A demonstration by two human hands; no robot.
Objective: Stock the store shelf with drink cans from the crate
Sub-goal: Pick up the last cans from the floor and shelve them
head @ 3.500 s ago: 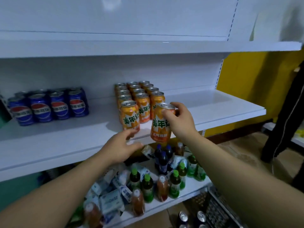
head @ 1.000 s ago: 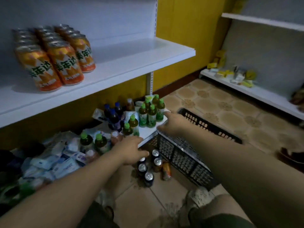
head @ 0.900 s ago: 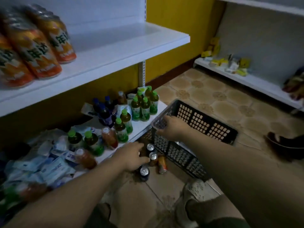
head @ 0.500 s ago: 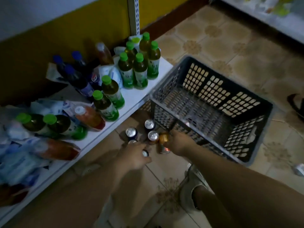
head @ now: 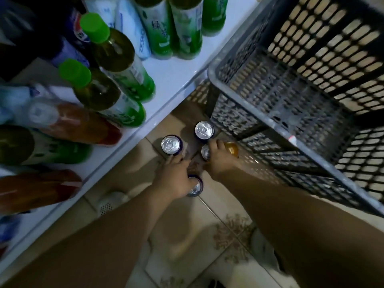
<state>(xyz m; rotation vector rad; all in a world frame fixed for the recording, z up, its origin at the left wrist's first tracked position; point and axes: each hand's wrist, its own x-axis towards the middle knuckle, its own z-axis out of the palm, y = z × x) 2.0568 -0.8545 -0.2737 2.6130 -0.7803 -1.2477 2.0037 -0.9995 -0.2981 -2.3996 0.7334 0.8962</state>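
Several drink cans stand on the tiled floor between the low shelf and the grey lattice crate [head: 270, 94], whose visible inside holds nothing. Two blue cans with silver tops [head: 170, 144] [head: 204, 129] stand free. My left hand [head: 176, 177] curls down over a third blue can [head: 195, 187], whose top peeks out beside the thumb. My right hand [head: 220, 160] reaches past another silver-topped can [head: 205, 152] and grips an orange can [head: 232, 148] lying against the crate's wall.
The white bottom shelf [head: 174, 80] at left carries green-capped tea bottles [head: 116, 59], reddish bottles [head: 68, 121] and packets, right up to its edge. The crate blocks the right side. My shoes [head: 110, 204] sit just below the cans.
I have bent down from the upper shelf to the floor. Both hands dropped to the cans beside the crate and closed on them; the view moved much closer.
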